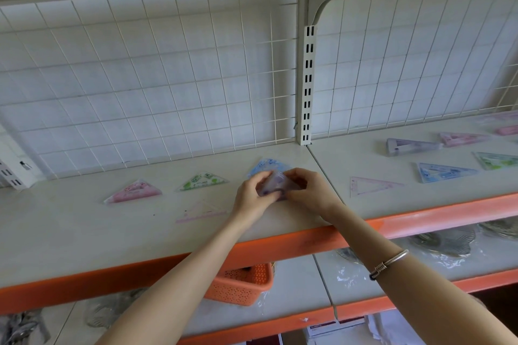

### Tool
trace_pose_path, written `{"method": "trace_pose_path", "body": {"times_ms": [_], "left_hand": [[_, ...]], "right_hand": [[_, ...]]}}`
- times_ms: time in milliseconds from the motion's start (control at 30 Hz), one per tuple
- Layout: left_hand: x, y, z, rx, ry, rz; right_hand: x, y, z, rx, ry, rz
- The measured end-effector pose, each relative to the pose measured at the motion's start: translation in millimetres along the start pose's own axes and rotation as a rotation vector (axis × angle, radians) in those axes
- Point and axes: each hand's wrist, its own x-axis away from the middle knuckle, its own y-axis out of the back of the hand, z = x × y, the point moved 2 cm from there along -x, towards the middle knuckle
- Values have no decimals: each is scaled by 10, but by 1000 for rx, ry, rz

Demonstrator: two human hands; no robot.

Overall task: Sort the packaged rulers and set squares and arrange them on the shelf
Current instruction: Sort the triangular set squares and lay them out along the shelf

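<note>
My left hand [253, 190] and right hand [305, 187] each pinch one end of the purple set square [276, 185], its long edge sideways, just before the blue set square [266, 166].

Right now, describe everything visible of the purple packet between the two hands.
The purple packet is small and flat, pale violet under glossy clear plastic wrap, with a darker patch at its lower left. The fingers hide much of it, so its full shape is unclear. The left hand pinches its left side and the right hand its right, holding it tilted low over the white shelf, just in front of a blue packet. Whether it touches the shelf cannot be told.
</note>
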Motion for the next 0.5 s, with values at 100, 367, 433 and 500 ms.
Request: {"method": "trace_pose_path", "body": {"times_ms": [100, 367, 433, 500], "left_hand": [[2, -12, -19, -9, -10, -19], [22, -26, -48, 109, 2, -34], [34, -21, -55, 110, -13, -33], [38, -10, -43, 117, -20, -33]], "right_hand": [[0, 3, -18, -20, 14, -36], [6, -28, -37, 79, 93, -122], [21, -17, -23, 70, 95, -122], [44, -3, -12, 61, 93, -120]]}}
